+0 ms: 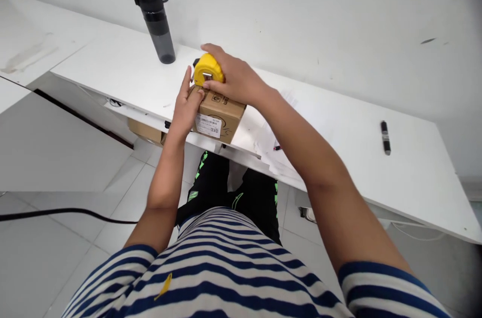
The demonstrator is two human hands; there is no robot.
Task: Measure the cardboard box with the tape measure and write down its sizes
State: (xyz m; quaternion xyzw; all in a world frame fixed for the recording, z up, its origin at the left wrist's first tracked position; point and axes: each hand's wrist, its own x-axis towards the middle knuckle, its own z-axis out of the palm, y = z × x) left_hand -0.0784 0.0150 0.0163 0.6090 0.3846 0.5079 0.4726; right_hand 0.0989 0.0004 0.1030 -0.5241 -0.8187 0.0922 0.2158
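Observation:
A small brown cardboard box [222, 110] sits at the front edge of the white desk, with printing on top and a white label on its near side. My right hand [241, 77] is closed around a yellow tape measure [208, 68], which rests on the far part of the box's top. My left hand [187, 106] grips the box's left side, thumb on the top edge close to the tape measure and index finger pointing up beside it. Whether any tape is pulled out is too small to tell.
Behind and left of the box stands a dark water bottle [156, 22] against the wall. Loose papers [276, 150] with a pen lie right of the box. A black marker [385, 138] lies farther right on the desk [350, 167]. Another cardboard box [145, 130] shows below the desk.

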